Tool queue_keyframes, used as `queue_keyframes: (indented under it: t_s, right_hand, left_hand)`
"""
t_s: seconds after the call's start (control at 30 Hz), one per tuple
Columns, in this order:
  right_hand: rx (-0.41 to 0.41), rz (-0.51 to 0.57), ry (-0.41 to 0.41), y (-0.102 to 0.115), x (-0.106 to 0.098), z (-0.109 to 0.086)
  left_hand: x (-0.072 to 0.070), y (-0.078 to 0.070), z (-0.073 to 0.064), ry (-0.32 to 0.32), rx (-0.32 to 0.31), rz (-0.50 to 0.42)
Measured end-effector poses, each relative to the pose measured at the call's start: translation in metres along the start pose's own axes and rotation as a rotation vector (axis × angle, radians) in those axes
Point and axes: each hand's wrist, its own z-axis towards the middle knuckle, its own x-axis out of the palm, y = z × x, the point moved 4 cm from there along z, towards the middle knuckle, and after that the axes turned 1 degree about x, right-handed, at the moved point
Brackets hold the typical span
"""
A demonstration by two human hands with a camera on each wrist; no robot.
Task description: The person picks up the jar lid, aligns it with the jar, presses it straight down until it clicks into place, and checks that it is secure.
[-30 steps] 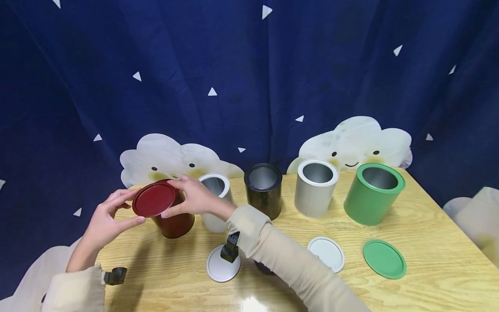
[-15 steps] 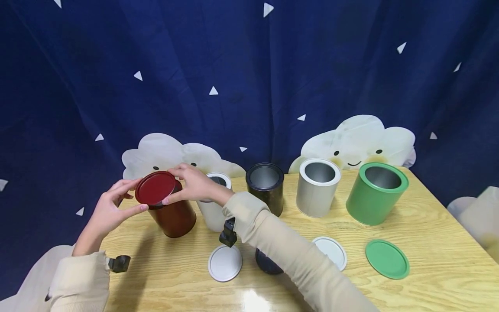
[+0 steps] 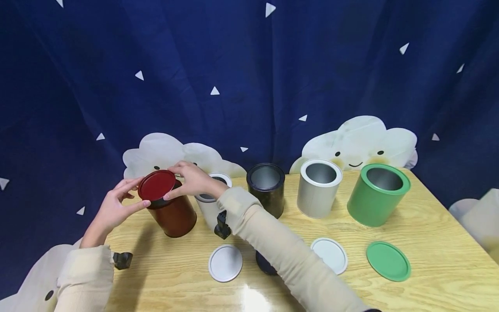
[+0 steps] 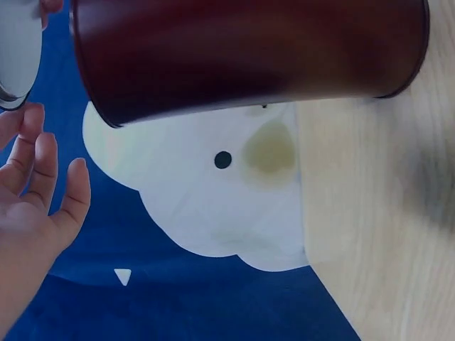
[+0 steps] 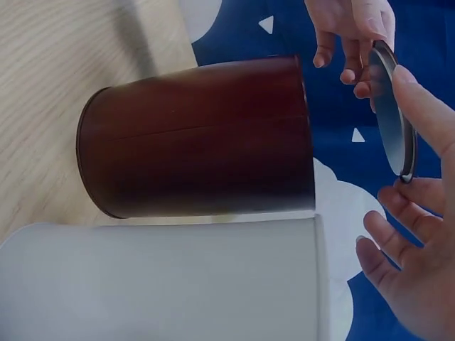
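Observation:
A dark red round lid hangs above the mouth of a dark red can at the table's left. My left hand pinches the lid's left edge between thumb and fingers. On its opposite edge, my right hand grips with thumb and fingertips. Both wrist views show a gap between the lid's grey underside and the upright can's rim. Beyond the right wrist, a white can stands close beside the red one, partly covered by that hand.
Open black, white and green cans continue the row rightward. In front lie white, black, second white and green lids. The right sleeve crosses over the black lid. A blue curtain hangs behind.
Both hands have carried the red lid slightly up and back, from tilted in front of the can's top to over its mouth. The other cans and lids stay put.

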Motion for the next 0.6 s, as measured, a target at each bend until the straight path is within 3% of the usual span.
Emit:
queue_keyframes:
  t_s: [0.3, 0.6]
  right_hand:
    - [0.010, -0.098, 0.021, -0.007, 0.008, 0.004]
    - [0.112, -0.186, 0.057, -0.014, 0.019, 0.004]
  left_hand:
    - [0.011, 0.016, 0.000, 0.073, -0.075, 0.023]
    - [0.016, 0.025, -0.001, 0.122, -0.108, 0.004]
